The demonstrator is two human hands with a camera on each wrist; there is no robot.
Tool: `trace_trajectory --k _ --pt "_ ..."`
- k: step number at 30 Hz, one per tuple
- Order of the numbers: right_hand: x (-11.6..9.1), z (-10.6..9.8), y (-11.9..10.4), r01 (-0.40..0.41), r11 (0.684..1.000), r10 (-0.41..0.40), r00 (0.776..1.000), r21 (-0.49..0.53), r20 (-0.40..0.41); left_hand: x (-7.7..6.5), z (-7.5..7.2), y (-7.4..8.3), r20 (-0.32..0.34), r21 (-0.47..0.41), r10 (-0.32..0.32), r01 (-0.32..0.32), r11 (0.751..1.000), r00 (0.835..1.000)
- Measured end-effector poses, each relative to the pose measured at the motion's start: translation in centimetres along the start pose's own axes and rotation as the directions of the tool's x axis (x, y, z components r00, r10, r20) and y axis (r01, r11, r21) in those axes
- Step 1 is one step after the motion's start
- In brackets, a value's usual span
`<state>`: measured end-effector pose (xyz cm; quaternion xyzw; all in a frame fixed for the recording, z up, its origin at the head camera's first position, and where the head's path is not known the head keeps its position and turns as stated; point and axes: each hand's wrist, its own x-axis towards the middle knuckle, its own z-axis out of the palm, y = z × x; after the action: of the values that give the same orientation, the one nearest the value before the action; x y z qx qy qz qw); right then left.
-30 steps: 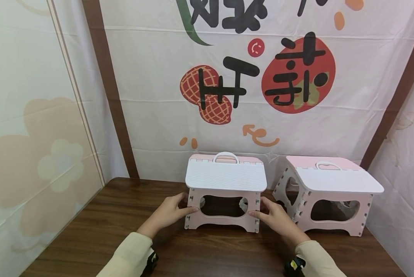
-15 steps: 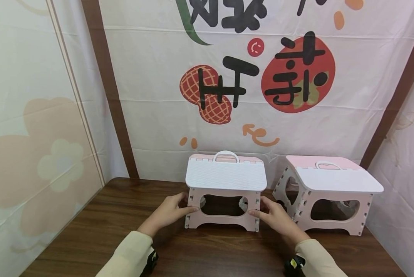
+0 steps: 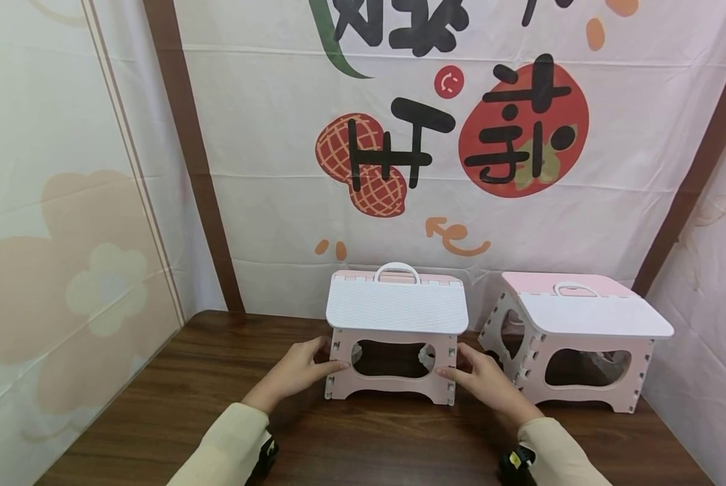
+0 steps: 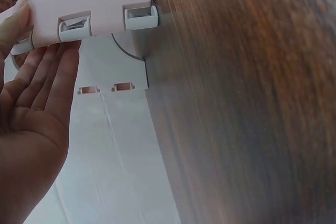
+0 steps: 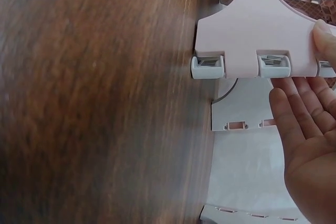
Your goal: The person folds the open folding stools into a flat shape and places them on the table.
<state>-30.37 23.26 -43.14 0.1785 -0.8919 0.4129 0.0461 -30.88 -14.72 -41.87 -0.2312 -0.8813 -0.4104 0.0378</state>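
A pink-and-white folding step stool [image 3: 397, 307] stands on the table between both hands. Its white seat half faces forward, with a narrow pink strip behind and a white handle [image 3: 397, 270] standing up at the seam. My left hand [image 3: 298, 368] grips the left front leg edge, thumb on the pink front panel [image 4: 100, 3] and fingers tucked behind it. At the opposite edge, my right hand [image 3: 484, 378] holds on likewise, its thumb pressed to the panel [image 5: 239, 38]. In both wrist views, the fingers reach behind the hinged side; some fingertips are hidden.
Close by on the right stands a second folding stool [image 3: 593, 317] of the same kind, unfolded, its handle lying lower. Both stools are on a brown wooden table [image 3: 363, 445]. A printed cloth backdrop [image 3: 265, 202] hangs directly behind, with cloth sides left and right.
Both hands keep their grip on the stool. It has edged very slightly back, away from the person, and its handle sits a touch higher in the head view.
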Motion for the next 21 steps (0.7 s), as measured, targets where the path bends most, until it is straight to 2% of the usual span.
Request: trace_trajectory --k 10,21 --pt "0.25 -0.05 0.26 0.001 1.000 -0.001 1.000 0.015 -0.001 0.33 0.17 -0.35 -0.004 0.012 -0.019 0.019 1.000 1.000" --pt "0.30 0.08 0.59 0.001 1.000 0.000 1.000 0.027 -0.008 0.38 0.33 -0.55 0.001 0.010 0.004 -0.004 1.000 1.000"
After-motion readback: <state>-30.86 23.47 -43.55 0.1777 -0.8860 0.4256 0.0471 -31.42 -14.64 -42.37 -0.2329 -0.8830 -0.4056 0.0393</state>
